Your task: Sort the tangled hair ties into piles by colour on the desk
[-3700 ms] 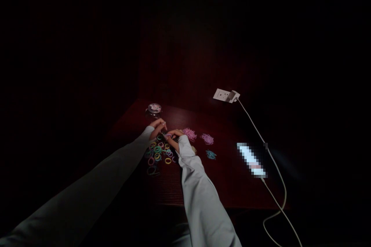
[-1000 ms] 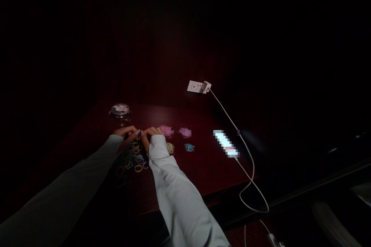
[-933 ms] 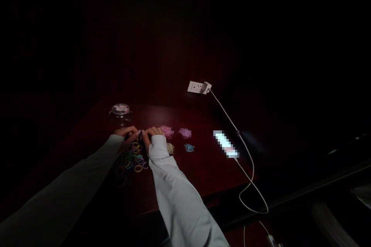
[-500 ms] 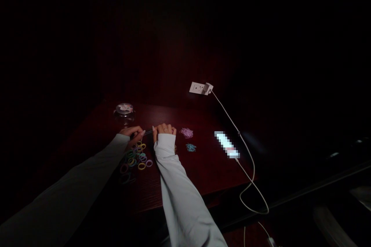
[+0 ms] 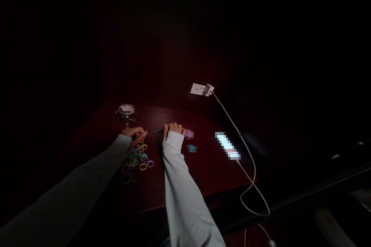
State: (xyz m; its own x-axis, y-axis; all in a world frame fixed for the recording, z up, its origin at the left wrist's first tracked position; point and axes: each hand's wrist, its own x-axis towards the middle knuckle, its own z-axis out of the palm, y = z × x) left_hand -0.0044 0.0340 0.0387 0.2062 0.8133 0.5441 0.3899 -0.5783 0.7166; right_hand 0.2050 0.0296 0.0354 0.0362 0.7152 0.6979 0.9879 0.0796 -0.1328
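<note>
L hand [image 5: 135, 132] & R hand [image 5: 175, 128], near ctr, are pinching a thin band [image 5: 155, 131], stretch apparently unfinished; rings [image 5: 144, 159] lying lower L of ctr.

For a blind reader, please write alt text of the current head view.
A left hand and right hand hold a thin strand between them over a dark red table. Colourful rings lie nearby; a jar stands beyond.
</note>
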